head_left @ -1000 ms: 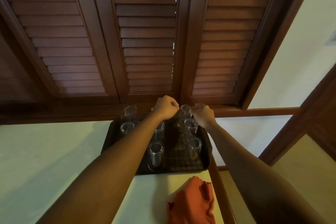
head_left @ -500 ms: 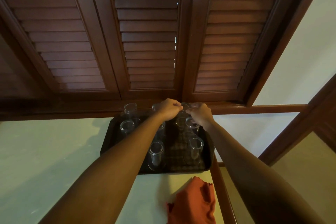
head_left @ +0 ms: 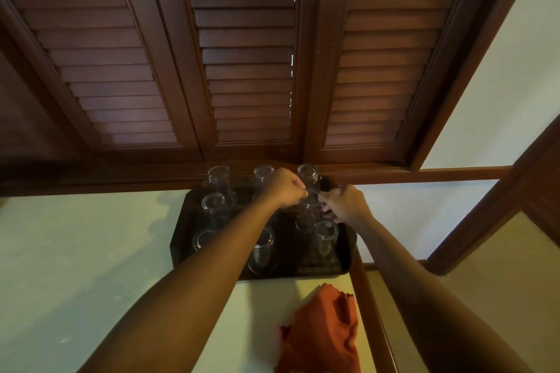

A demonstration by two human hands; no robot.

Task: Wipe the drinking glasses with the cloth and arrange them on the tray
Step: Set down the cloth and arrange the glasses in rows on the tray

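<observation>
A black tray (head_left: 181,247) lies on the pale counter against the shutters, with several clear drinking glasses standing on it in rows. My left hand (head_left: 286,188) and my right hand (head_left: 342,203) meet over the right column. Both are curled around the same drinking glass (head_left: 309,210), the second from the back: the left pinches its rim and the right grips its side. The back right glass (head_left: 307,174) stands free behind them. My left forearm hides part of the middle column. An orange cloth (head_left: 321,333) lies crumpled on the counter in front of the tray, and neither hand touches it.
Dark wooden louvred shutters (head_left: 248,70) rise right behind the tray. The counter's wooden edge (head_left: 363,291) runs close past the tray's right side and the cloth. Pale counter surface (head_left: 75,251) stretches to the left of the tray.
Both hands have come a little nearer to me, from the back right glass to the one in front of it. The back right glass now stands free.
</observation>
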